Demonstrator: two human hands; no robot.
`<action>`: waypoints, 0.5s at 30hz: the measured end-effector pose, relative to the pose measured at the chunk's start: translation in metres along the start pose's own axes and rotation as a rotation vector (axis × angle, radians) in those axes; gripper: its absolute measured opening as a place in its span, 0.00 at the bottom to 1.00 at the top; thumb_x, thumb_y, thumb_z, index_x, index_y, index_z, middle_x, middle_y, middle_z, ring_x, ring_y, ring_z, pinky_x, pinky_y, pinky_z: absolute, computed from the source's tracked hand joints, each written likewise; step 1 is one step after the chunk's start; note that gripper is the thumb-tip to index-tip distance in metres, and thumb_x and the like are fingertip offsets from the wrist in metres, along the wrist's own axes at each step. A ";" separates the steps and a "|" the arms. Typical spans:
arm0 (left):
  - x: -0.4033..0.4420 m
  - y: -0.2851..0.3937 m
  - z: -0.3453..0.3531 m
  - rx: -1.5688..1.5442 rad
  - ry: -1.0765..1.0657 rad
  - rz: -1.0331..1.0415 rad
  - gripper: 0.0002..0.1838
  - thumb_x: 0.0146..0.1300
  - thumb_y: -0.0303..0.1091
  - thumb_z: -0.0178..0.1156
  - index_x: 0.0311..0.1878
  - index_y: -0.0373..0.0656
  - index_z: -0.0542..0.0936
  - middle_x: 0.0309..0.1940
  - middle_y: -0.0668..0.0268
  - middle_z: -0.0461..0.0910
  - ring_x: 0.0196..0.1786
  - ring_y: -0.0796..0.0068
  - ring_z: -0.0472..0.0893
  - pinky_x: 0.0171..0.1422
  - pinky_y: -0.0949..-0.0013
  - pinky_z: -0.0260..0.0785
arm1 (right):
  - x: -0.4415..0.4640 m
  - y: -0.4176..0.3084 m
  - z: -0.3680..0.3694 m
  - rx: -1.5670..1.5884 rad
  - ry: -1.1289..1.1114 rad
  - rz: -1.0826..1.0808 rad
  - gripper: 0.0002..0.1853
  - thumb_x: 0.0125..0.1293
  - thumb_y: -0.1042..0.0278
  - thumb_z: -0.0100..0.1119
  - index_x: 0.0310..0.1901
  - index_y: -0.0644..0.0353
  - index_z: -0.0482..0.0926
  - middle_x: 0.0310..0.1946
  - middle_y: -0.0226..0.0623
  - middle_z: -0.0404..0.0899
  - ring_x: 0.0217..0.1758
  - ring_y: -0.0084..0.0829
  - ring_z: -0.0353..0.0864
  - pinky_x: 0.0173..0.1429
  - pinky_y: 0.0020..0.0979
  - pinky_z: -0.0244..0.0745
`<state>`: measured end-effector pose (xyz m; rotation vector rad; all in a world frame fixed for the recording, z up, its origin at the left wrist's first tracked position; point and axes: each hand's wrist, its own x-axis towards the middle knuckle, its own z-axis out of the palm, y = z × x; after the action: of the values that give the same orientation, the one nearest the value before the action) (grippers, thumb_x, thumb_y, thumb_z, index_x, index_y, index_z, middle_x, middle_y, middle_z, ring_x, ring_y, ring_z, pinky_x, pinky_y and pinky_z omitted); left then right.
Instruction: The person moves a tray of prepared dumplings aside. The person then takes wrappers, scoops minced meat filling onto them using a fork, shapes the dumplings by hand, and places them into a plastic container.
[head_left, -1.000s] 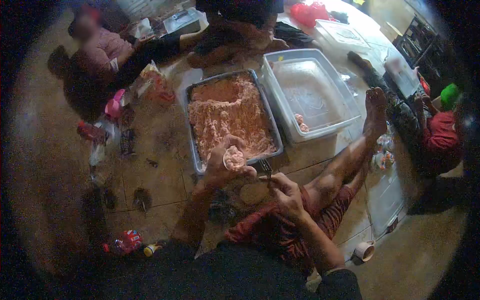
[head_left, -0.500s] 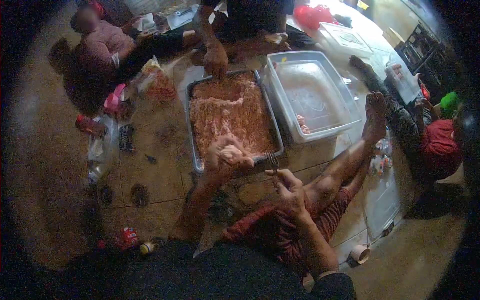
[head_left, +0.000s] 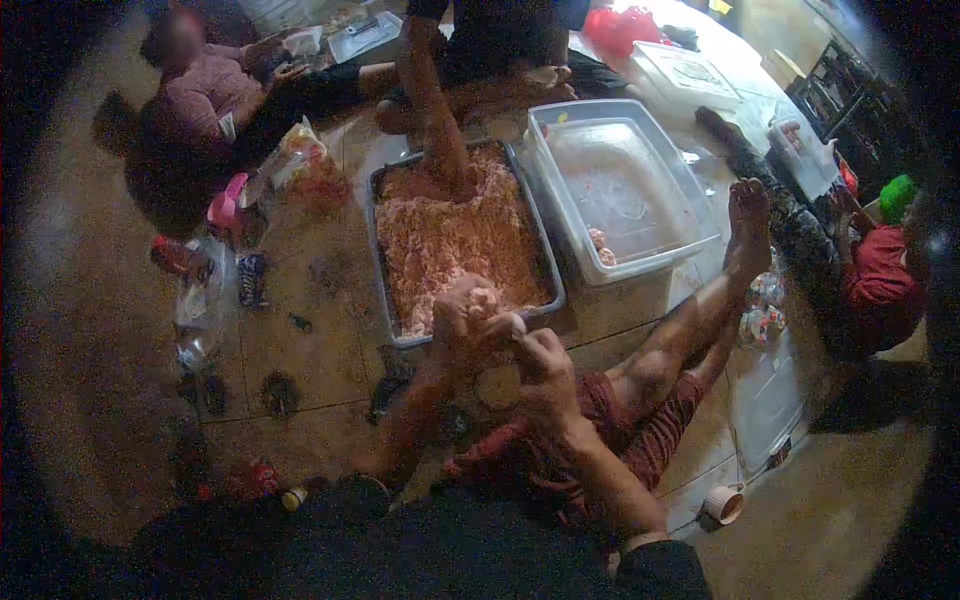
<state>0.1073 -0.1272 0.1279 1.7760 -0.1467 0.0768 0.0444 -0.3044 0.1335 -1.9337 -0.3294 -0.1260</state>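
Observation:
A deep tray (head_left: 553, 262) of pinkish ground meat (head_left: 450, 235) sits on the tiled floor in front of me. My left hand (head_left: 462, 328) is over its near edge, cupped around a lump of ground meat (head_left: 486, 298). My right hand (head_left: 546, 372) is closed beside it, its fingers meeting the left hand's fingertips. The fork it held a moment ago is mostly hidden now between the hands. A co-worker's hand (head_left: 450, 178) reaches into the meat at the tray's far end.
Right of the tray stand nested clear plastic bins (head_left: 690, 245) with a few meat lumps inside. My bare leg (head_left: 690, 320) stretches out on the right, with a cup (head_left: 722, 505) behind it. Plastic bags (head_left: 205, 300) lie at left. Other people sit around.
My right hand has moved left and up, bringing the fork to the lump in my left hand. The co-worker's hand has moved deeper into the tray.

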 end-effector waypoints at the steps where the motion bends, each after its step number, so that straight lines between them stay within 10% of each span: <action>1: 0.005 0.011 -0.007 0.028 0.006 0.063 0.25 0.52 0.43 0.82 0.46 0.41 0.81 0.30 0.69 0.77 0.34 0.81 0.75 0.39 0.72 0.70 | -0.001 -0.004 -0.014 -0.049 -0.006 0.003 0.24 0.53 0.80 0.62 0.55 0.62 0.79 0.41 0.42 0.78 0.47 0.43 0.82 0.53 0.37 0.77; 4: 0.005 0.030 -0.030 0.044 -0.062 0.185 0.31 0.50 0.42 0.83 0.53 0.42 0.80 0.30 0.69 0.78 0.35 0.80 0.76 0.41 0.72 0.72 | -0.004 -0.031 -0.049 -0.041 0.021 0.072 0.21 0.54 0.81 0.61 0.53 0.61 0.79 0.42 0.44 0.79 0.47 0.45 0.82 0.51 0.40 0.78; 7: 0.006 0.014 -0.032 -0.196 -0.199 -0.146 0.30 0.48 0.43 0.84 0.50 0.42 0.81 0.29 0.67 0.81 0.35 0.75 0.78 0.43 0.69 0.74 | 0.001 -0.047 -0.054 0.013 0.061 0.088 0.18 0.57 0.82 0.59 0.51 0.62 0.79 0.42 0.48 0.79 0.44 0.51 0.81 0.48 0.42 0.78; 10: 0.013 0.012 -0.027 0.232 -0.277 0.291 0.16 0.56 0.40 0.75 0.38 0.40 0.82 0.30 0.62 0.80 0.33 0.72 0.79 0.40 0.65 0.73 | 0.010 -0.042 -0.038 -0.140 0.001 -0.130 0.13 0.60 0.86 0.57 0.47 0.66 0.79 0.37 0.49 0.78 0.41 0.50 0.82 0.47 0.39 0.78; 15: 0.007 0.002 -0.026 0.350 -0.263 0.201 0.14 0.57 0.39 0.72 0.38 0.40 0.81 0.29 0.63 0.81 0.33 0.69 0.79 0.40 0.65 0.73 | 0.010 -0.060 -0.058 -0.199 0.018 -0.082 0.12 0.61 0.86 0.57 0.46 0.66 0.80 0.36 0.49 0.78 0.42 0.49 0.82 0.47 0.40 0.78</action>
<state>0.1142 -0.1027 0.1366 2.1115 -0.5294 0.0127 0.0411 -0.3353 0.2115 -2.1151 -0.3963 -0.2379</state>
